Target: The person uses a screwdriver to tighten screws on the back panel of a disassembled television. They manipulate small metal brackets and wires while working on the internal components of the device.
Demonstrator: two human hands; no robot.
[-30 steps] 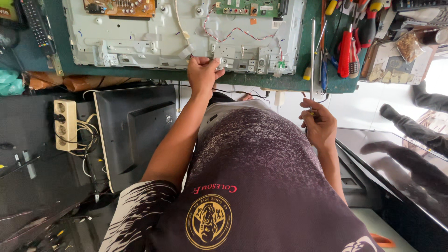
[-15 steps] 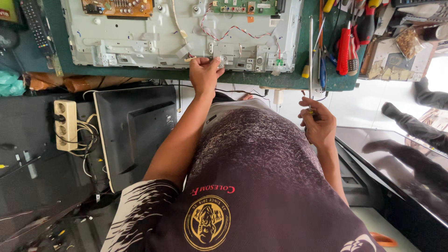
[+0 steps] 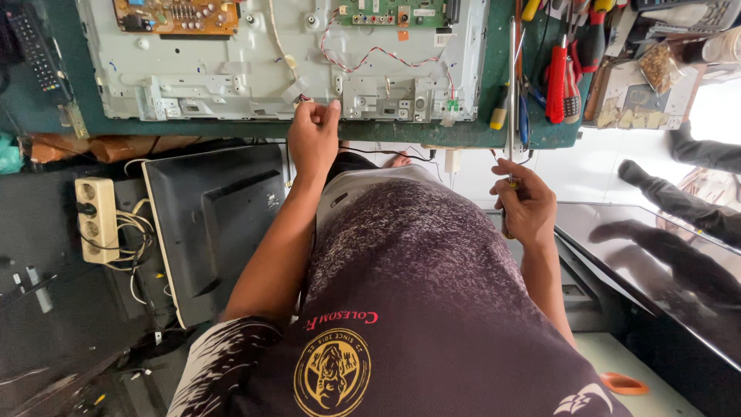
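From the head camera, which looks down past the person's dark patterned shirt (image 3: pixel 417 293), the opened flat-screen chassis (image 3: pixel 255 69) lies across the upper part of the frame on a green-topped table (image 3: pixel 432 133). Its back is bare pale grey sheet metal, stamped with ribs and screw holes; an orange-brown circuit board (image 3: pixel 176 15) sits at its upper left and a green circuit board (image 3: pixel 390 11) at its upper middle. A twisted red and white wire (image 3: pixel 386 52) runs from the green board down towards the right lower edge of the metal. The left hand (image 3: pixel 312 139) reaches up to the chassis's lower edge near the middle of the frame, fingers pinched narrow on a small connector (image 3: pixel 297 91) at the end of a pale flat cable (image 3: pixel 276 35). The right hand (image 3: pixel 526 208), right of centre, is closed around the handle of a long screwdriver (image 3: pixel 511 85), whose thin metal shaft stands up across the table edge towards the top of the frame. Just right of that shaft, a cluster of red and yellow handled tools (image 3: pixel 557 69) lies on the table. At the left of the frame, a black monitor (image 3: pixel 212 224) leans below the table, with a cream power strip (image 3: pixel 97 220) beside it. At the right edge, another person's dark sleeve (image 3: pixel 671 201) shows above a glossy black panel (image 3: pixel 656 278).
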